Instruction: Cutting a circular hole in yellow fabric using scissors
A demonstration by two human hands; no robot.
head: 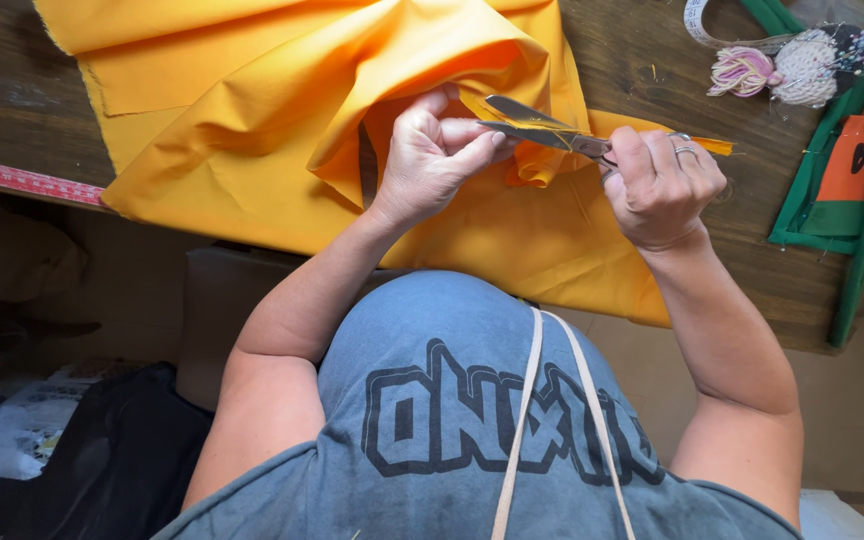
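A large piece of yellow fabric [252, 120] lies crumpled on a dark wooden table [632, 60]. My left hand [432, 155] pinches a fold of the fabric near the middle. My right hand [657, 185], with rings on it, grips the handles of metal scissors [537, 125]. The blades are apart and point left, straddling the fabric edge right beside my left fingertips.
A pincushion full of pins [812, 65] and a pink tassel [742, 72] sit at the far right, beside green and orange fabric pieces [852, 170]. A red measuring strip [22, 180] runs along the table's left edge. Dark bags lie on the floor [102, 460].
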